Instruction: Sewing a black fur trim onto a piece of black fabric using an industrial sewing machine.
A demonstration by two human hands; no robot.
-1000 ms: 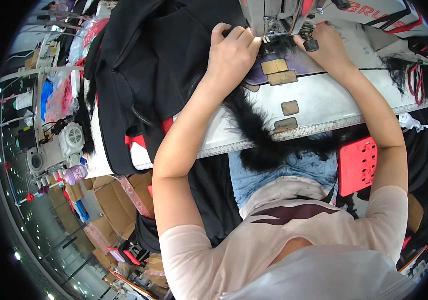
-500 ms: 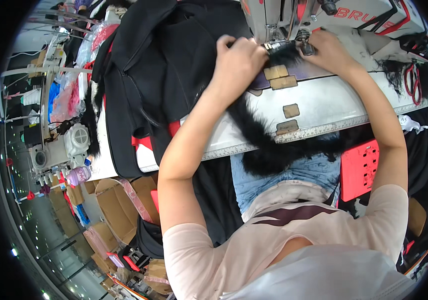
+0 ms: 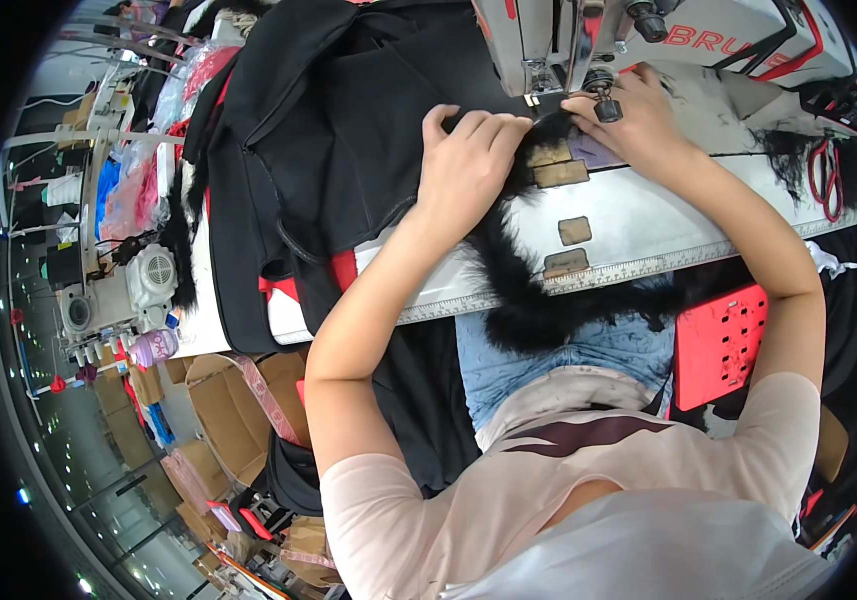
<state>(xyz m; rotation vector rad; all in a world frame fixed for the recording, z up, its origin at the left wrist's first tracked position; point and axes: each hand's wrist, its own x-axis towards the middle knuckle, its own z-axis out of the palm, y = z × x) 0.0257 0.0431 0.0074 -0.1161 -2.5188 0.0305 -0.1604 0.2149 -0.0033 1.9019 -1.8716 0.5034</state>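
A black fur strip runs from beneath the sewing machine's presser foot, down past my left forearm and over the table edge onto my lap. My left hand has curled fingers closed on the strip's upper part, just below and left of the foot. My right hand is pinched at the strip right of the foot, partly behind the machine's round knob. A black garment with red parts lies left of the machine head, beside my left hand.
Red-handled scissors lie at the table's right. A red perforated panel is beside my legs. The white table has a ruler along its front edge. At the left are a motor, plastic bags and cardboard boxes.
My left hand has moved down, toward me and away from the presser foot. My right hand has shifted slightly down and left. More fur shows between my hands near the foot.
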